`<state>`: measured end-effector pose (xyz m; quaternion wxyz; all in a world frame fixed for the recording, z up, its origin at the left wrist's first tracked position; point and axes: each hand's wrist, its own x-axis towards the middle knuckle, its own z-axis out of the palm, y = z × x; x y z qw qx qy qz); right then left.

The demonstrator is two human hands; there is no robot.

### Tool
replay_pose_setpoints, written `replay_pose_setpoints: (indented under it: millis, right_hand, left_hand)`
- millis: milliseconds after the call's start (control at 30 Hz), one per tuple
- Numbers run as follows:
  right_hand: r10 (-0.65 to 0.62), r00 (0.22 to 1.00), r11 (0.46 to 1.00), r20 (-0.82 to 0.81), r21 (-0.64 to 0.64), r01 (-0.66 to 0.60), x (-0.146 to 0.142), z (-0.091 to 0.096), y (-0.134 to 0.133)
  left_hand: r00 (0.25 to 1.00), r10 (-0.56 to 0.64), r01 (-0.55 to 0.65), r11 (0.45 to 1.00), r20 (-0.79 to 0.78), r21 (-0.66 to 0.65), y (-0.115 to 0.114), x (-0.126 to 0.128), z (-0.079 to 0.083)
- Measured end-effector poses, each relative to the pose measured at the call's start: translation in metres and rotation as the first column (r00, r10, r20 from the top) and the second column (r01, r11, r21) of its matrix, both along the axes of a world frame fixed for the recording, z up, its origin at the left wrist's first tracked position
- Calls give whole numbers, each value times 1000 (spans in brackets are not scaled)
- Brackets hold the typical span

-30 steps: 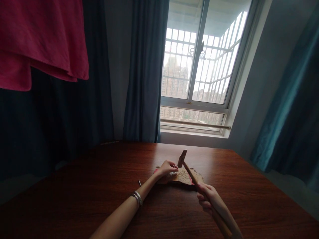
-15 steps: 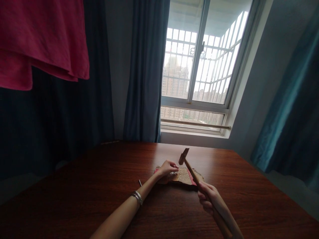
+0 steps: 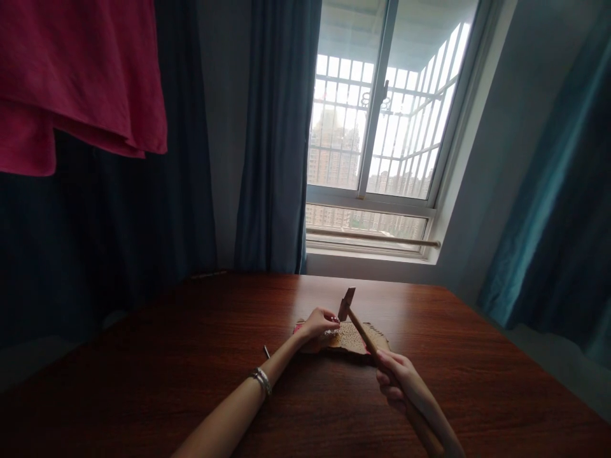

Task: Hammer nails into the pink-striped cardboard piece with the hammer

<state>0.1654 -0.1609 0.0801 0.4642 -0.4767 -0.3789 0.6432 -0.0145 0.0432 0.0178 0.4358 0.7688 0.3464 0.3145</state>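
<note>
A small tan wooden board point(image 3: 352, 338) dotted with holes lies on the dark wooden table point(image 3: 191, 381), with a pink-red edge showing under it. My left hand point(image 3: 319, 322) rests on the board's left part, fingers pinched together on something too small to name. My right hand point(image 3: 397, 376) is wrapped round the wooden handle of a hammer point(image 3: 356, 321). The hammer's dark head point(image 3: 347, 303) hovers just right of my left fingertips, above the board.
A thin dark nail-like piece point(image 3: 266, 351) lies on the table left of my left forearm. A red cloth point(image 3: 81, 76) hangs at the upper left. Blue curtains point(image 3: 274, 140) flank a barred window point(image 3: 382, 127) behind the table's far edge.
The hammer head rose slightly up and right half a second ago, then came back down toward my left fingertips. My left hand has stayed on the board.
</note>
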Motion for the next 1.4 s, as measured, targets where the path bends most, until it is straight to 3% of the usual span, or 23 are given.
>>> replay_pose_setpoints:
  millis: [633, 800, 933, 1067, 1200, 1400]
  right_hand:
    - [0, 998, 1000, -57, -7, -1, 2, -3, 1]
    - [-43, 994, 997, -104, 59, 49, 8, -5, 4]
    - [-110, 985, 991, -136, 65, 119, 21, -14, 11]
    - [-260, 966, 962, -3, 83, 259, 36, -27, 19]
    - [-448, 870, 889, 205, 210, 408, 46, -35, 19]
    - [-566, 741, 824, 360, 264, 501, 52, -44, 19]
  left_hand:
    - [996, 50, -47, 998, -79, 31, -3, 2, 4]
    - [999, 11, -13, 999, 32, 53, -4, -1, 6]
    - [977, 100, -109, 993, 190, 39, -1, -6, 13]
    - [926, 210, -215, 976, 314, -20, 5, -11, 15]
    - [934, 296, -301, 954, 201, -5, 6, -16, 14]
    - [985, 146, -152, 987, 93, 60, -2, -30, 16]
